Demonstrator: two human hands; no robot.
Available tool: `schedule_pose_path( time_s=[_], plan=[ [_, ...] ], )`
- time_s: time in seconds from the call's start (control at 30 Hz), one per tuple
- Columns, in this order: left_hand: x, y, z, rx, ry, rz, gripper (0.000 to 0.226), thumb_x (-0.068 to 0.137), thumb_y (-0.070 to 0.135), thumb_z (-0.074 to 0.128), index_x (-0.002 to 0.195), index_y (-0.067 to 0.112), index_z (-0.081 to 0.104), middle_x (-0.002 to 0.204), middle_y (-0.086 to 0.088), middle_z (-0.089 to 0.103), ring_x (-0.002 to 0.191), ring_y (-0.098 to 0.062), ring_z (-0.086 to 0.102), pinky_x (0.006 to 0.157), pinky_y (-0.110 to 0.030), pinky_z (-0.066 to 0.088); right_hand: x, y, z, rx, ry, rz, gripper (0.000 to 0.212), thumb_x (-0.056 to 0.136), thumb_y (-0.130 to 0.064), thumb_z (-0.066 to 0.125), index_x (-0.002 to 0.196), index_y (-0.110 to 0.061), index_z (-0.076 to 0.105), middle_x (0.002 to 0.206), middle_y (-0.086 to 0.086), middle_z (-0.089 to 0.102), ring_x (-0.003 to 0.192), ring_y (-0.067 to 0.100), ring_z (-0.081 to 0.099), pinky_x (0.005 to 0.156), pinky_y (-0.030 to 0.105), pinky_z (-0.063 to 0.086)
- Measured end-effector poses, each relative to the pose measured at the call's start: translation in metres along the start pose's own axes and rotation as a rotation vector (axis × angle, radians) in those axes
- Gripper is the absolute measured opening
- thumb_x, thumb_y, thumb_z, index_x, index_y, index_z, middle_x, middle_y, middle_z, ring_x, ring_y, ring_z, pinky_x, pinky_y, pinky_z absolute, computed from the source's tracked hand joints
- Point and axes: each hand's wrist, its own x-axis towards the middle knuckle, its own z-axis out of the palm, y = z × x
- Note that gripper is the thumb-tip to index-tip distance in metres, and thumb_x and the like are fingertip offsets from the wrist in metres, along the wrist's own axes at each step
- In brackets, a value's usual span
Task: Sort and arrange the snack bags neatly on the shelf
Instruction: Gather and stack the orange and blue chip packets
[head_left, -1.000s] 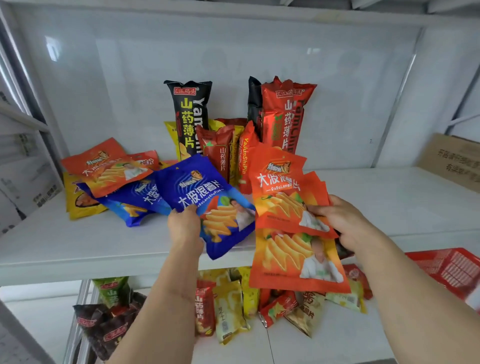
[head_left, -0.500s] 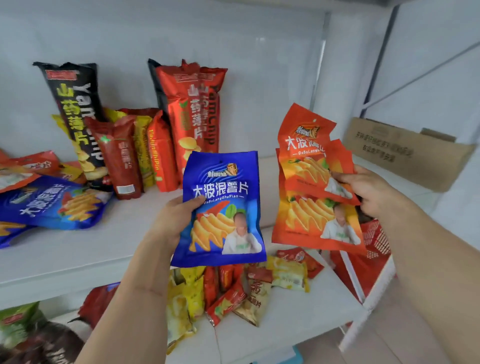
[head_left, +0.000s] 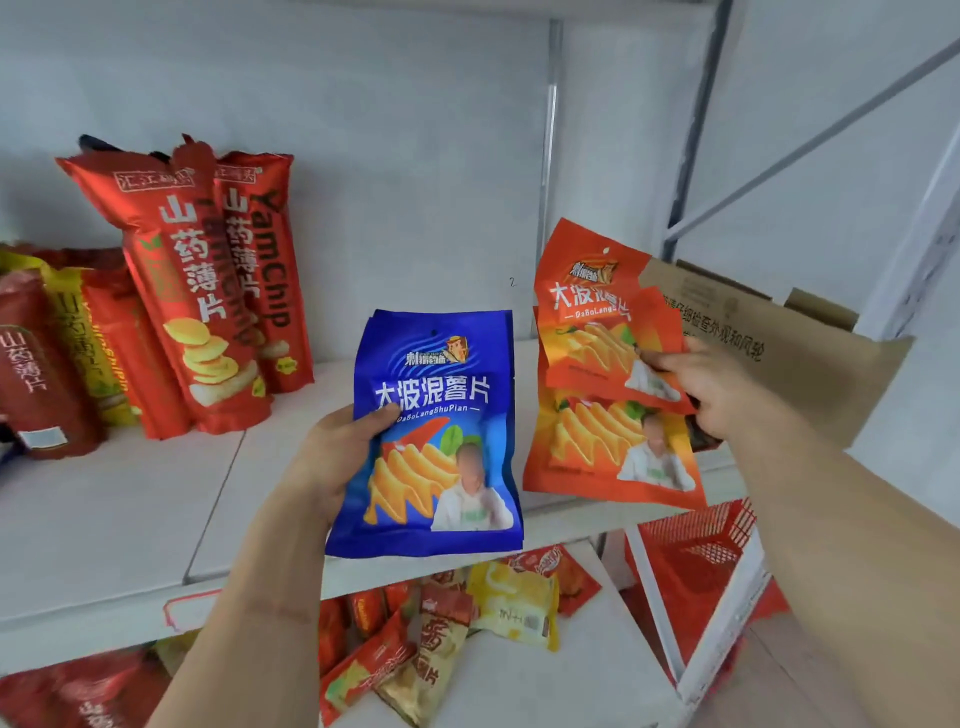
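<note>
Bags light, crinkly, likely slick: blue bag (head_left: 431, 436) pinched at 9 o'clock edge by left hand (head_left: 332, 457), orange bags (head_left: 608, 384) clamped at 3 o'clock by right hand (head_left: 711, 387).

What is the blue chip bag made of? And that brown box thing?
The blue chip bag looks like shiny plastic film: light glints off it and its edges crinkle. The brown box looks like cardboard: dull, stiff and flat, with printed writing.

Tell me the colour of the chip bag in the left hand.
Blue: the chip bag held by the left hand shows best in the head view.
</note>
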Motion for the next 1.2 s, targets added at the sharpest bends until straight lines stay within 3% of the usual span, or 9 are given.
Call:
schedule_pose_path(
  time_s=[0.23,0.37,0.53,0.73,0.83,0.9,0.97,1.07,1.2],
  plan=[
    [0.057,0.007,0.041,0.021,0.015,0.047,0.040,0.088,0.036,0.073,0.116,0.008,0.065,0.103,-0.013,0.077,0.095,-0.034,0.074,0.096,-0.059,0.053,0.081,-0.006,-0.006,0.022,-0.011,-0.027,0.019,0.089,-0.019,0.071,0.107,-0.027,0.069,0.095,0.007,0.077,0.078,0.027,0.074,0.059,0.036,0.057],
    [0.084,0.009,0.065,0.019,0.022,0.034,0.038,0.089,0.036,0.072,0.115,0.009,0.066,0.103,-0.013,0.077,0.096,-0.035,0.074,0.096,-0.059,0.053,0.119,-0.001,-0.009,0.016,-0.014,-0.024,0.014,0.091,-0.014,0.069,0.095,-0.027,0.068,0.092,0.005,0.075,0.073,0.022,0.071,0.055,0.031,0.057],
    [0.104,0.006,0.091,0.026,0.067,0.020,0.033,0.091,0.034,0.069,0.113,0.009,0.066,0.099,-0.012,0.078,0.091,-0.033,0.075,0.091,-0.054,0.056,0.170,0.011,-0.022,0.022,-0.028,0.040,0.018,0.091,-0.015,0.068,0.107,-0.024,0.070,0.098,0.009,0.076,0.086,0.030,0.073,0.076,0.045,0.060],
    [0.125,0.001,0.128,-0.001,0.154,0.013,0.034,0.090,0.032,0.071,0.112,0.008,0.067,0.102,-0.015,0.077,0.093,-0.035,0.074,0.092,-0.055,0.055,0.225,0.003,-0.032,0.014,-0.060,0.042,0.015,0.092,-0.018,0.068,0.106,-0.022,0.069,0.095,0.005,0.074,0.078,0.022,0.071,0.067,0.034,0.057],
    [0.131,0.000,0.147,-0.026,0.190,0.034,0.026,0.092,0.024,0.068,0.110,0.005,0.068,0.103,-0.017,0.076,0.086,-0.031,0.074,0.084,-0.047,0.058,0.247,0.001,-0.032,-0.010,-0.080,-0.033,0.026,0.092,-0.014,0.066,0.118,-0.015,0.068,0.107,0.009,0.073,0.077,0.019,0.068,0.061,0.027,0.052],
    [0.133,-0.002,0.160,-0.031,0.206,0.039,0.022,0.094,0.023,0.066,0.106,0.005,0.068,0.099,-0.016,0.077,0.081,-0.029,0.075,0.077,-0.042,0.059,0.256,0.002,-0.030,-0.075,-0.073,-0.097,0.035,0.094,-0.015,0.063,0.128,-0.012,0.060,0.114,0.003,0.067,0.086,0.018,0.064,0.064,0.025,0.048],
    [0.136,-0.004,0.172,-0.029,0.221,0.041,0.020,0.094,0.024,0.066,0.104,0.006,0.068,0.098,-0.015,0.077,0.081,-0.028,0.075,0.076,-0.041,0.059,0.261,0.000,-0.031,-0.187,-0.025,-0.189,0.043,0.096,-0.018,0.060,0.137,-0.010,0.052,0.116,-0.002,0.057,0.103,0.016,0.056,0.081,0.024,0.044],
    [0.144,-0.006,0.192,-0.039,0.256,0.033,0.017,0.095,0.024,0.066,0.102,0.008,0.067,0.095,-0.013,0.078,0.081,-0.028,0.075,0.072,-0.039,0.060,0.266,-0.004,-0.031,-0.385,0.006,-0.309,0.042,0.097,-0.018,0.055,0.138,-0.009,0.054,0.134,0.008,0.058,0.125,0.025,0.053,0.101,0.030,0.039],
    [0.167,-0.008,0.212,-0.056,0.308,0.013,0.015,0.096,0.021,0.065,0.102,0.008,0.066,0.096,-0.013,0.077,0.082,-0.028,0.074,0.076,-0.042,0.060,0.258,-0.008,-0.034,-0.724,-0.006,-0.472,0.031,0.101,-0.024,0.045,0.124,-0.016,0.064,0.125,0.008,0.065,0.113,0.029,0.059,0.091,0.036,0.047]
  ],
)
